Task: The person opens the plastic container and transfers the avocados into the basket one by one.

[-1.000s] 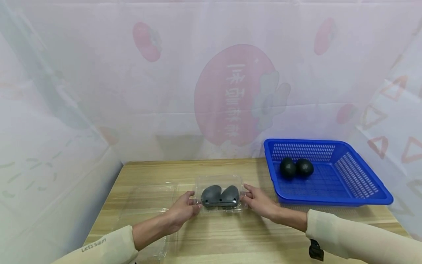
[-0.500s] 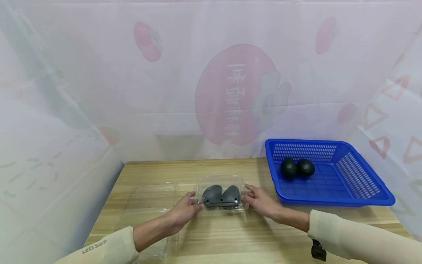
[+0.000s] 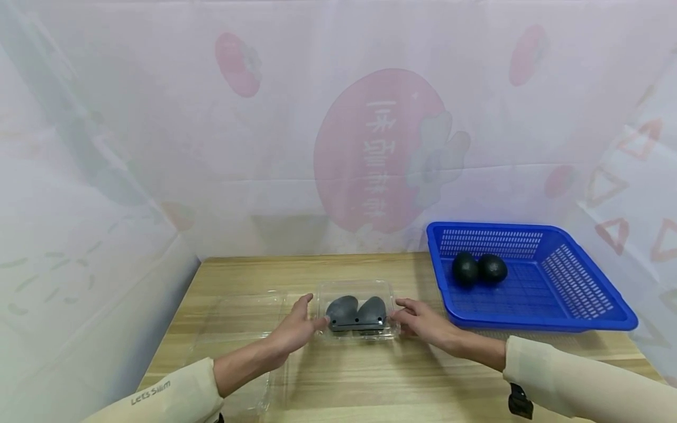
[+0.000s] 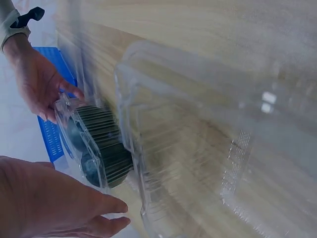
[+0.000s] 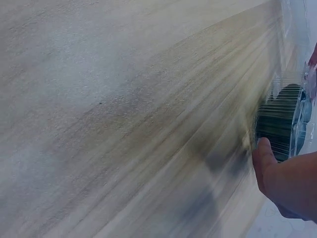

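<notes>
A clear plastic clamshell box (image 3: pixel 355 286) sits closed at mid-table, with two dark avocados (image 3: pixel 342 310) visible through its lid. My left hand (image 3: pixel 292 335) is at the box's left end, fingers spread, with the thumb near its front corner. In the left wrist view its fingertips (image 4: pixel 115 204) are just apart from the box. At the opposite end is my right hand (image 3: pixel 425 324), its fingers loosely extended against or close beside the box wall. In the right wrist view those fingers (image 5: pixel 265 153) lie along the ribbed side; firm contact cannot be told.
A blue perforated basket (image 3: pixel 529 323) stands at the right, holding two more avocados (image 3: pixel 478 269). Clear plastic containers (image 3: pixel 238 299) lie on the left of the wooden table (image 3: pixel 359 382), close to my left forearm. Printed cloth walls (image 3: pixel 264 147) enclose the back and sides.
Both hands held the box's ends before. Now the left fingers have lifted and spread from it, and the right hand has loosened, shifting slightly right. The box stays in place.
</notes>
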`<state>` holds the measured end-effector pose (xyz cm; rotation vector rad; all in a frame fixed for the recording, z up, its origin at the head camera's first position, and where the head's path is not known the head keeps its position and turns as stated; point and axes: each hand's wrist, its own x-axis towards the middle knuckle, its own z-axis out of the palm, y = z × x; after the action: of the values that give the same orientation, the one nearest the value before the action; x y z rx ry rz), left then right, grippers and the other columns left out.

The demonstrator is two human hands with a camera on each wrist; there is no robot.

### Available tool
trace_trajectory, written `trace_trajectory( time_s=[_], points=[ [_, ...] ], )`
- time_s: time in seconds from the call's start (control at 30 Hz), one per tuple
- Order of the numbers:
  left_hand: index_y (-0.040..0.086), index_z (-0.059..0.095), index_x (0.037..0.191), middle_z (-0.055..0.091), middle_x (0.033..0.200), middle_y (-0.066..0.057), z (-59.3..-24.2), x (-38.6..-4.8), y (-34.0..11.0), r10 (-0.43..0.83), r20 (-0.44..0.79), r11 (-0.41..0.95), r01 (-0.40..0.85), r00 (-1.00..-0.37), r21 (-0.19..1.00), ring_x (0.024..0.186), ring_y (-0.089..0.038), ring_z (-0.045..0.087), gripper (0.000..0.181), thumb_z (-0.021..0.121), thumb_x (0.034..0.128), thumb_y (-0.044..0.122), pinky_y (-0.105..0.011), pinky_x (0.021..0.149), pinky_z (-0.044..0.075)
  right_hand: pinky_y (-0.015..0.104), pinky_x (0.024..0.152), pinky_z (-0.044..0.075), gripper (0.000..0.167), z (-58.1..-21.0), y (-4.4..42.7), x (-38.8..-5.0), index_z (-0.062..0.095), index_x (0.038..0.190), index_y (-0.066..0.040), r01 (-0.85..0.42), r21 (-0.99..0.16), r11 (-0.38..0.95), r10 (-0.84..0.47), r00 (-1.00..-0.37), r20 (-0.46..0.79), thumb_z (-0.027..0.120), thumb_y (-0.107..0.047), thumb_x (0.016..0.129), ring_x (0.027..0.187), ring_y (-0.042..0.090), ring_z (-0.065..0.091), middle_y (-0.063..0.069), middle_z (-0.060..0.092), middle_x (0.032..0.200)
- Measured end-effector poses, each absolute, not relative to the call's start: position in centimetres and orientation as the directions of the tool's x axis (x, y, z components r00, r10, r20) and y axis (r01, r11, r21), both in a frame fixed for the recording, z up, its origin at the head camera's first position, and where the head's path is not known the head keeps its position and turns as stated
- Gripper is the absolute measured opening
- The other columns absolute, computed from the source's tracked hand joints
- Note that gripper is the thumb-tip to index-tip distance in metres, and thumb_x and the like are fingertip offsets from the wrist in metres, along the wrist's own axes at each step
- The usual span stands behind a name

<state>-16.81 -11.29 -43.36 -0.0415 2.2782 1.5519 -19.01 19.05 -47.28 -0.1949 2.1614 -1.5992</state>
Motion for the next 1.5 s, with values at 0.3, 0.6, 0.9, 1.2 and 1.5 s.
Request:
trace_trajectory(
  time_s=[0.3,0.6,0.9,1.2,1.5],
  points=[
    [-0.002,0.05,0.15,0.042,0.157,-0.024,-42.6,-17.7,-9.8,0.266,0.007,0.563,0.161,-0.964,0.811,0.149,-0.044,0.035,0.053,0.066,0.1029,0.016,-0.065,0.116,0.035,0.041,0.098,0.06,0.071,-48.0,20.2,-18.9,0.027,0.154,0.022,0.237,-0.941,0.241,-0.427,-0.845,-0.322,0.06,-0.017,0.105,0.109,0.025,0.07,0.025,0.065,0.131],
    [0.0,0.061,0.138,0.058,0.14,-0.019,-42.0,-17.7,-8.1,0.415,0.138,0.629,0.394,-0.899,0.671,0.137,-0.04,0.05,0.038,0.067,0.1032,0.014,-0.059,0.107,0.047,0.045,0.098,0.06,0.07,-48.2,21.1,-18.8,0.031,0.15,0.026,0.224,-0.946,0.233,-0.514,-0.797,-0.315,0.066,-0.008,0.099,0.115,0.031,0.069,0.026,0.067,0.127],
    [0.004,0.069,0.131,0.067,0.125,-0.01,-42.0,-17.7,-6.3,0.574,0.218,0.693,0.609,-0.79,0.386,0.118,-0.028,0.06,0.033,0.073,0.1005,0.017,-0.045,0.099,0.053,0.042,0.093,0.062,0.033,-48.6,21.5,-19.0,0.059,0.123,0.018,0.234,-0.949,0.21,-0.626,-0.713,-0.315,0.063,-0.005,0.1,0.103,0.025,0.072,0.023,0.073,0.112],
    [0.007,0.074,0.121,0.068,0.11,-0.002,-42.2,-17.4,-4.9,0.639,0.203,0.691,0.67,-0.742,0.272,0.101,-0.017,0.06,0.027,0.078,0.0981,0.021,-0.031,0.086,0.055,0.038,0.093,0.061,0.022,-49.2,21.8,-19.2,0.062,0.117,0.01,0.334,-0.926,0.175,-0.671,-0.648,-0.36,0.063,-0.007,0.101,0.105,0.024,0.073,0.021,0.075,0.116],
    [0.011,0.077,0.116,0.07,0.107,0.002,-42.9,-17.4,-3.6,0.676,0.175,0.674,0.697,-0.716,0.245,0.101,-0.013,0.063,0.02,0.077,0.0986,0.019,-0.027,0.086,0.054,0.037,0.093,0.061,0.018,-49.7,21.8,-19.3,0.064,0.114,0.008,0.356,-0.926,0.124,-0.671,-0.658,-0.343,0.061,-0.005,0.101,0.105,0.023,0.073,0.02,0.074,0.115]
  ],
)
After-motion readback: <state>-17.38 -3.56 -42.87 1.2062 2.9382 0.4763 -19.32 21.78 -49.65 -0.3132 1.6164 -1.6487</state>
